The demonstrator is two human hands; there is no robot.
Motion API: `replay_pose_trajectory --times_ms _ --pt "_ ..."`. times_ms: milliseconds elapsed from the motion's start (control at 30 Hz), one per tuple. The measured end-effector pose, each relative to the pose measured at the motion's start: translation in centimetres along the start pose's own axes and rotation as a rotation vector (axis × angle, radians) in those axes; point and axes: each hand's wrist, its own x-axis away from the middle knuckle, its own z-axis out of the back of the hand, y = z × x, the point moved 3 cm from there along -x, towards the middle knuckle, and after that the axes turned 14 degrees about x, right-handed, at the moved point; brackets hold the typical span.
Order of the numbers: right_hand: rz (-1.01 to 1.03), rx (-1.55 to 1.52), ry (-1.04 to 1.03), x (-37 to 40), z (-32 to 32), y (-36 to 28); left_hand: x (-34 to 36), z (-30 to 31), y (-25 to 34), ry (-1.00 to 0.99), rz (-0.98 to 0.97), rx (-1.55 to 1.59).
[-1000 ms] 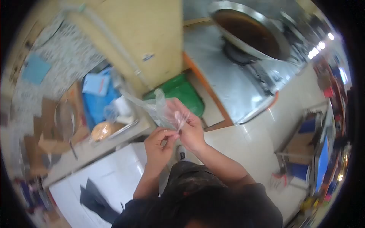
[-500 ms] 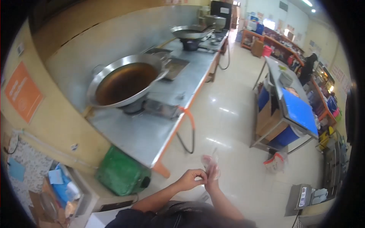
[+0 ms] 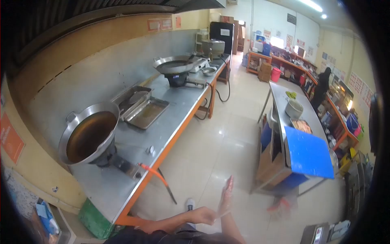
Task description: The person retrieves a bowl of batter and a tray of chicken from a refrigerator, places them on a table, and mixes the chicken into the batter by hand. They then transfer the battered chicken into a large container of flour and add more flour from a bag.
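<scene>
One thin, crinkled, clear plastic glove (image 3: 228,190) sheathes the right hand (image 3: 226,201), its fingers extended; the left hand (image 3: 204,215) pinches filmy plastic beside that wrist. Left beyond them sits a round, silvery metal wok (image 3: 109,144) holding dark liquid.

The person wears a dark top (image 3: 136,236) and a dark shoe (image 3: 190,205) with a whitish toe. The forearms are bare; thin clear plastic (image 3: 228,190) covers the right hand (image 3: 226,200).
</scene>
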Motion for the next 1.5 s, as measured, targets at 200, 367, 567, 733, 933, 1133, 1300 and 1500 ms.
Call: replay_pose_trajectory --times_ms 200,367,567,733,933,1133,1300,1500 --pt "-0.087 -0.378 -0.333 -15.9 -4.9 3.9 -7.3 15.6 0.1 0.283 -0.051 0.109" --pt "-0.066 0.049 -0.342 -29.8 -0.7 8.6 -11.9 27.5 5.1 0.664 0.104 -0.306" --pt "-0.148 0.199 0.031 -41.2 6.7 17.4 -21.4 39.6 7.1 0.617 0.084 -0.686" --pt "-0.271 0.227 0.138 -47.7 9.9 28.9 -32.4 47.2 7.7 0.571 0.375 -0.806" --pt "-0.232 0.260 0.126 -62.6 11.0 36.6 -47.1 58.6 13.4 0.766 0.170 -0.509" --pt "-0.120 0.188 0.111 -78.9 6.4 40.6 -54.7 76.0 14.4 1.325 -0.194 -0.228" --pt "-0.286 0.078 0.104 -88.3 0.7 45.0 -59.2 90.3 14.9 1.422 -0.171 0.347" --pt "-0.403 0.104 0.039 -97.7 -3.6 46.1 -63.8 99.1 14.6 1.327 -0.539 0.928"
